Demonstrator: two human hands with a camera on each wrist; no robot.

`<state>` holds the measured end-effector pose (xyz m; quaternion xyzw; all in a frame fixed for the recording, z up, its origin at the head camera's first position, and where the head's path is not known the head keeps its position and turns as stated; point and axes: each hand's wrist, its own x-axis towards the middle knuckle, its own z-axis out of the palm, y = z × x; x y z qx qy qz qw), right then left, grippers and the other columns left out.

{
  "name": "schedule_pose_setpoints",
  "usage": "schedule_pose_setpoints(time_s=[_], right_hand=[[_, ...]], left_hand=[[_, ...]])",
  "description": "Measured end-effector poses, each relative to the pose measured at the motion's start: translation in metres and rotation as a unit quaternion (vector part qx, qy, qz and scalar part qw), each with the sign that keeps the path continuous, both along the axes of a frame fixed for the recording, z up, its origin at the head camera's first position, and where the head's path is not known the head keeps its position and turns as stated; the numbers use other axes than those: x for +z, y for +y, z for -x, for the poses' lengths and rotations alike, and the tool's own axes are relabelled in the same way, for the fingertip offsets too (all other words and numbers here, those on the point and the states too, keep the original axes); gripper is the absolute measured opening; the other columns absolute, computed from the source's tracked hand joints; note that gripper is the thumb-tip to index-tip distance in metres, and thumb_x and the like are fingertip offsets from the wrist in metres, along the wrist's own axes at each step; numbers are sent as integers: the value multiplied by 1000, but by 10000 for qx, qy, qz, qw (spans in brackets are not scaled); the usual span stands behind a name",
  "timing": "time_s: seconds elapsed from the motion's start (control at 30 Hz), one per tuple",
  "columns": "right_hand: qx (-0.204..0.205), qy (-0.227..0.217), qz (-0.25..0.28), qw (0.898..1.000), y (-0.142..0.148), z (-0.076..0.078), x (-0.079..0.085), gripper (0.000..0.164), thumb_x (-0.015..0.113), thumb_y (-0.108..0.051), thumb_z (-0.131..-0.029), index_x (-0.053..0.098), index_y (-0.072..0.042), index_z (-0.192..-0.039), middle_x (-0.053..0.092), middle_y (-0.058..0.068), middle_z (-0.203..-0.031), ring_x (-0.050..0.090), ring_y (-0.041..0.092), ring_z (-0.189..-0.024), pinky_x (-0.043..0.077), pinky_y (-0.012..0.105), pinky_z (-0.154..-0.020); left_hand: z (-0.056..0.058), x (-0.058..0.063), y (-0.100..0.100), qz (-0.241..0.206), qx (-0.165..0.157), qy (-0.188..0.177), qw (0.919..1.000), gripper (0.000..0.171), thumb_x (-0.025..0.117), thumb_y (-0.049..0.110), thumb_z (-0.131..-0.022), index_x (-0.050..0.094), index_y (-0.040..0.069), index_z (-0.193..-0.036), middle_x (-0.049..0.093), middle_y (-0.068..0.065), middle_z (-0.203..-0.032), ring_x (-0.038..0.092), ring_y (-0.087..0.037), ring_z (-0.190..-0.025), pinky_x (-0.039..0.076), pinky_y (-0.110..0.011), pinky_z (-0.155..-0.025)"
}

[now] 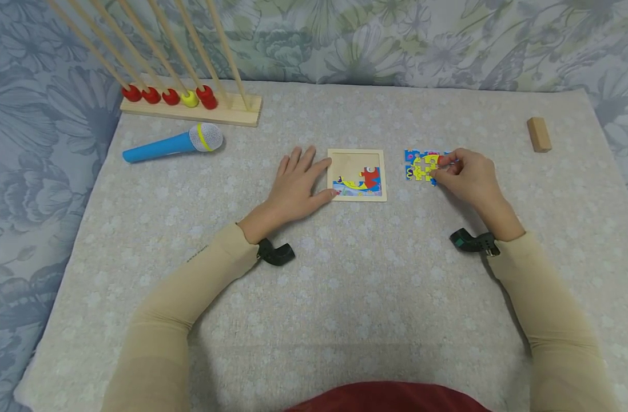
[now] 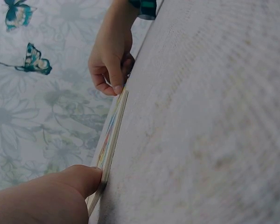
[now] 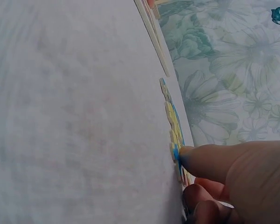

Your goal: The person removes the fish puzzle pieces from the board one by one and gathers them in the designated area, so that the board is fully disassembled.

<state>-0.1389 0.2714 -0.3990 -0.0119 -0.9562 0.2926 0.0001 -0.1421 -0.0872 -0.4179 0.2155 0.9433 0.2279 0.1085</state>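
A square wooden puzzle tray [image 1: 356, 198] lies flat, its lower part and right side filled with red, yellow and blue pieces. My left hand [image 1: 295, 191] rests on the table with fingers spread, thumb and index finger at the tray's left edge; in the left wrist view its thumb [image 2: 86, 179] touches the tray's side. Right of the tray lies a cluster of joined jigsaw pieces [image 1: 418, 166], yellow and blue. At that cluster's right end my right hand [image 1: 468, 174] pinches a jigsaw piece between thumb and curled fingers, which partly hide it. The right wrist view shows the thumb [image 3: 205, 161] against the pieces.
A blue toy microphone [image 1: 162, 147] lies at the left. Behind it stands a wooden counting rack [image 1: 237, 116] with tall rods and red and yellow beads. A small wooden block [image 1: 539, 135] sits at the far right. Patterned fabric [image 1: 365, 43] hangs along the table's back edge.
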Motion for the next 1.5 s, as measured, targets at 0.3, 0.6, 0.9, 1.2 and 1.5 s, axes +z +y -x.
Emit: schedule_pose_setpoints(time_s=[0.3, 0.6, 0.9, 1.2, 1.5], right_hand=[[-84, -30, 234, 9997, 2, 0, 1, 26, 69, -25, -93, 69, 1, -100, 56, -2, -68, 45, 6, -59, 35, 20, -52], [80, -240, 681, 9974, -12, 3, 6, 25, 69, -25, -94, 68, -1, -101, 56, -10, -67, 47, 2, -57, 38, 21, -50], [1473, -596, 339, 9867, -74, 23, 25, 27, 68, -23, -95, 70, -5, -114, 65, 11, -94, 55, 21, -74, 42, 24, -59], [2652, -1196, -630, 9547, -104, 36, 24, 39, 76, -17, -88, 69, -3, -124, 66, 17, -112, 58, 28, -91, 47, 35, -78], [2584, -1236, -688, 9556, -108, 35, 22, 33, 77, -16, -87, 65, -6, -116, 64, 18, -115, 53, 29, -93, 46, 39, -80]], left_hand=[[0, 0, -1, 47, -1, -19, 10000, 73, 56, 51, -97, 37, 18, -159, 15, -18, -171, 1, -41, -160, 1, -60, -127], [-3, -2, -3, 46, 47, -39, 10000, 73, 58, 50, -97, 38, 17, -159, 16, -19, -171, 1, -42, -160, 2, -61, -127], [-4, -3, 0, -10, -6, -13, 10000, 71, 57, 49, -98, 38, 17, -159, 17, -19, -171, 2, -42, -160, 3, -61, -127], [-3, 2, 2, -10, -50, 17, 10000, 71, 56, 50, -98, 38, 17, -159, 17, -19, -171, 2, -42, -160, 3, -61, -127], [0, 2, -1, 4, -35, 24, 10000, 72, 57, 51, -98, 37, 18, -159, 16, -19, -171, 1, -42, -160, 3, -60, -127]])
